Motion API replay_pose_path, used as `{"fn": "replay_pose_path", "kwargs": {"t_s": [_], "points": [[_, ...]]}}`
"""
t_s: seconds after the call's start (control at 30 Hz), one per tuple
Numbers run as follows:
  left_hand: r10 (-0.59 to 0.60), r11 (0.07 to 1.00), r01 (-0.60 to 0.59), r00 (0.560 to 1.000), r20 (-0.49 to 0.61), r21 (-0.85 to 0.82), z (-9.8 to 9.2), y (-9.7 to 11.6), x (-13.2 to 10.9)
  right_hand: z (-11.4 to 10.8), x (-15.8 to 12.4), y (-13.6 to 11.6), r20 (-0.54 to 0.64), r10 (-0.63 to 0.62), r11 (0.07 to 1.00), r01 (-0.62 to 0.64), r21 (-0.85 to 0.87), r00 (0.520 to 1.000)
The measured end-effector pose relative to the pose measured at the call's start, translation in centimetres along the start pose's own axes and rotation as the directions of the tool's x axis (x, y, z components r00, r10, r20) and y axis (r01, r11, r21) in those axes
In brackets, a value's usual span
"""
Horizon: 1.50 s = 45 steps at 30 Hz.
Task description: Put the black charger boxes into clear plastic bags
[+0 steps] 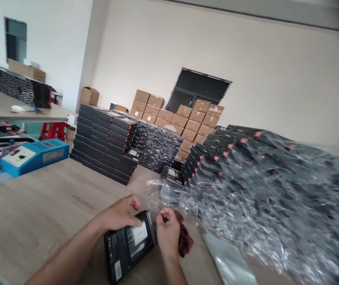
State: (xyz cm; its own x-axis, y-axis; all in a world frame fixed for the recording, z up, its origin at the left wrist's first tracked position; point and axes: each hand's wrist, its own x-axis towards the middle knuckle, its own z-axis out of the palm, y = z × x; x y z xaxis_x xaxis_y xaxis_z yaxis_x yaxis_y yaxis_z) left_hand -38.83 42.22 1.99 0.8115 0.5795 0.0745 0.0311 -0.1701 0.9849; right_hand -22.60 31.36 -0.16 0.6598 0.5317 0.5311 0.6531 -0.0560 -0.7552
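My left hand [121, 215] holds a black retail box [133, 243] at its upper edge, thumb against its front window and index finger curled clear of it. The box tilts above the wooden table, and white items show through the window. At the box's right end, my right hand [168, 227] has its fingers pinched together; whatever is between them is too small to make out. A dark red, crumpled cloth-like piece [184, 239] lies just right of that hand. Flat clear plastic bags [228, 257] rest farther right.
Plastic-wrapped black boxes [261, 190] are heaped along the right. Tall stacks of black boxes [104, 138] stand at the table's back. A blue machine [35, 156] sits left, and brown cartons [172, 118] are piled by the wall.
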Motion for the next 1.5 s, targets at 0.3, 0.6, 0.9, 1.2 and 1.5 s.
{"fn": "replay_pose_path", "kwargs": {"t_s": [0.3, 0.6, 0.9, 1.2, 1.5], "points": [[0.107, 0.994, -0.107, 0.994, -0.004, 0.03, 0.4, -0.3, 0.6, -0.1, -0.3, -0.4, 0.082, -0.122, 0.985, 0.131, -0.108, 0.989], [0.139, 0.965, -0.129, 0.99, -0.031, 0.229, 0.2, -1.2, 1.0, -1.5, 0.8, 1.4, 0.101, -0.135, 0.89, 0.166, -0.425, 0.986], [0.078, 0.987, -0.064, 0.993, -0.092, 0.147, 0.1, -1.5, 1.4, -2.1, 1.2, 1.5, 0.189, 0.093, 0.99, -0.071, -0.12, 0.978], [0.072, 0.997, -0.066, 0.981, -0.18, 0.039, -0.1, -2.9, 2.5, -1.2, 0.6, 0.7, 0.216, 0.046, 0.99, -0.015, -0.142, 0.975], [0.045, 0.989, -0.066, 0.987, -0.153, -0.133, 0.4, -3.5, 3.0, -1.0, 0.3, 0.0, 0.015, -0.057, 0.997, 0.058, -0.048, 0.998]]}}
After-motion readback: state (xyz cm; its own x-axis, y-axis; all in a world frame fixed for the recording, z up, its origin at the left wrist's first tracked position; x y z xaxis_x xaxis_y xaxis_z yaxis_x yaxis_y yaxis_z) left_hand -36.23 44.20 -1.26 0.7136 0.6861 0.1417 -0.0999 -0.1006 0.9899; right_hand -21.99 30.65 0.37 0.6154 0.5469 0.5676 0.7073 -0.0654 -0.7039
